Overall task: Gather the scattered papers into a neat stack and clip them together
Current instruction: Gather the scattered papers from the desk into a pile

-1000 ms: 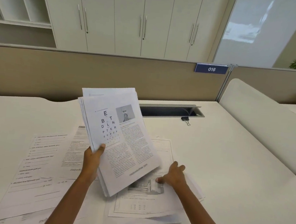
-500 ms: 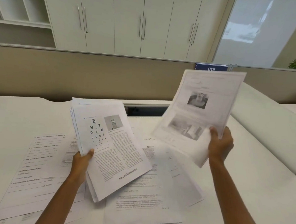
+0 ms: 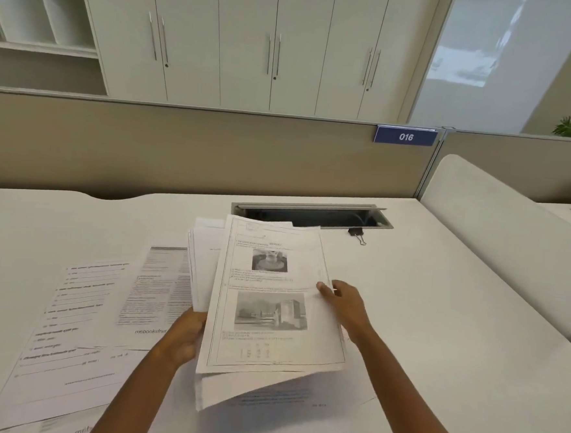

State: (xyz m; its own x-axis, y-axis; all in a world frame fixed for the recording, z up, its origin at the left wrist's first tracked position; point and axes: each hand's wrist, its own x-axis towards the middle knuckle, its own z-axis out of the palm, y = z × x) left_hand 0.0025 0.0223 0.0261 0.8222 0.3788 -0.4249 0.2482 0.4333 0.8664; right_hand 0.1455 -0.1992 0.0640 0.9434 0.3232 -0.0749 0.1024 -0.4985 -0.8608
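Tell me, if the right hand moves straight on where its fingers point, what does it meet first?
Probably the top sheet of the stack that the left hand holds: the right hand points left, fingertips apparently at that sheet's right edge. The binder clip lies off this line.

The picture sheet (image 3: 271,300), flat on the loose papers (image 3: 280,419) near the bench's front edge a second ago and held high toward the right side half a second ago, now lies on top of the stack (image 3: 197,261), covering the eye-chart page. The right hand (image 3: 345,301) has come down with it and holds its right edge. The left hand (image 3: 184,337) has lowered the stack and tipped it flatter. The binder clip (image 3: 357,234), hidden behind the raised sheet half a second ago, shows again near the bench's far edge.
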